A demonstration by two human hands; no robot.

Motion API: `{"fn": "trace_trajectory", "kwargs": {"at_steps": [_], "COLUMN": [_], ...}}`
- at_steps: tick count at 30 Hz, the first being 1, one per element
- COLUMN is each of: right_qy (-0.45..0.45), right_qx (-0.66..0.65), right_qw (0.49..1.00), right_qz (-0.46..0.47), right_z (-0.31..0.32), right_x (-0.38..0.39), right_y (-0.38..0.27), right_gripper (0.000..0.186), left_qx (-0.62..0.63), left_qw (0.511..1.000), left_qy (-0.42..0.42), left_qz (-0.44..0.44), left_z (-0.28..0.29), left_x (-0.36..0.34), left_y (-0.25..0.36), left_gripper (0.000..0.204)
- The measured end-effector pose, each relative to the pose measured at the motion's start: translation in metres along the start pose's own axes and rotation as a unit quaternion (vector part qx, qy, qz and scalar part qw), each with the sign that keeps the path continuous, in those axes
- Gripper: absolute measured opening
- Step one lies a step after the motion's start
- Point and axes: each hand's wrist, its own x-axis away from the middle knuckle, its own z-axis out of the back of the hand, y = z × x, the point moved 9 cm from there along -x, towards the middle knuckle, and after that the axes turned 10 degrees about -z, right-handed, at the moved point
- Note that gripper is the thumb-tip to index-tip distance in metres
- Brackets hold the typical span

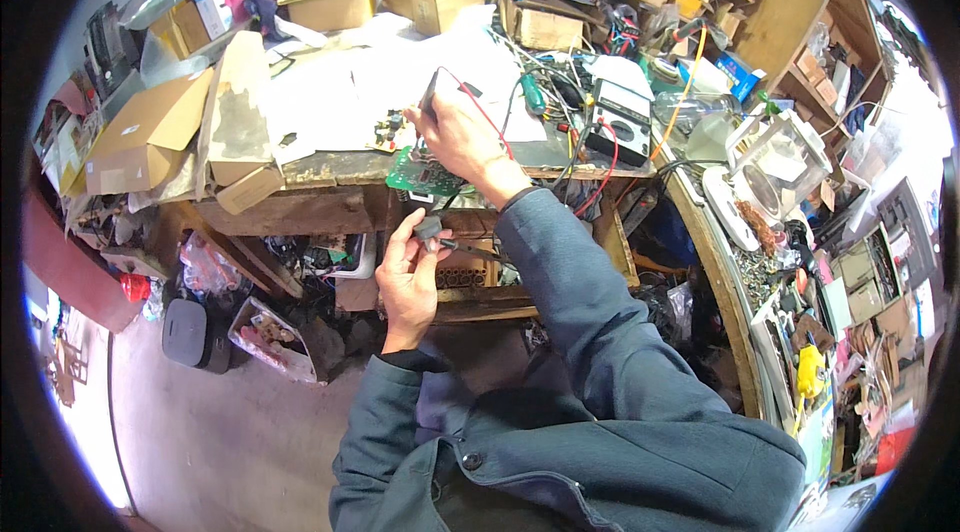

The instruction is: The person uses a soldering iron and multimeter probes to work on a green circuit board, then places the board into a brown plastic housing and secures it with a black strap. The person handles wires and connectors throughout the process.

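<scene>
My left hand (pixel 408 282) is in front of the bench edge, its fingers closed on a dark grey plug (pixel 428 228) with a dark cable by it. My right hand (pixel 462 137) is above the bench edge with curled fingers. A dark piece (pixel 434 92) stands at its fingertips, and what the fingers grip is partly hidden. A thin red wire (pixel 483 109) loops past this hand. Under it, a green circuit board (pixel 415 172) lies at the bench edge. Beyond the board sits a smaller board with parts (pixel 388 135).
On the right of the bench are a white-and-black meter (pixel 617 122), a green-handled screwdriver (pixel 532 94) and tangled wires. Cardboard boxes (pixel 140 137) crowd the left side. Below my hands is an open wooden drawer (pixel 470 304). A cluttered side bench (pixel 725 282) runs along my right.
</scene>
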Motion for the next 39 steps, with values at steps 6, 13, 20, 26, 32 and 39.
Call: {"fn": "trace_trajectory", "kwargs": {"at_steps": [6,13,20,26,32,39], "right_qy": [0.020,0.054,0.048,0.051,0.065,-0.015], "right_qx": [0.004,0.046,-0.100,-0.164,-0.235,-0.374], "right_qw": [1.000,0.997,0.994,0.985,0.969,0.927], "right_qz": [0.007,0.005,-0.008,0.007,0.043,-0.014], "right_z": [0.001,0.007,0.033,0.073,0.083,0.074], "right_x": [0.003,0.000,0.015,0.062,0.093,0.104], "right_y": [0.006,0.010,0.011,0.011,0.051,0.064], "right_gripper": [0.046,0.034,0.027,0.015,0.013,0.003], "left_qx": [-0.006,-0.005,-0.001,-0.011,0.025,0.023], "left_qw": [1.000,1.000,1.000,1.000,0.999,1.000], "left_qy": [-0.003,-0.005,-0.014,-0.006,-0.015,0.002], "left_qz": [0.005,0.011,0.021,0.026,0.016,0.018], "left_z": [-0.001,-0.001,-0.001,-0.002,-0.005,-0.005], "left_x": [0.000,0.000,-0.001,-0.001,-0.003,-0.002], "left_y": [-0.001,-0.003,0.001,0.004,0.002,0.004], "left_gripper": [0.043,0.043,0.046,0.045,0.045,0.043]}}
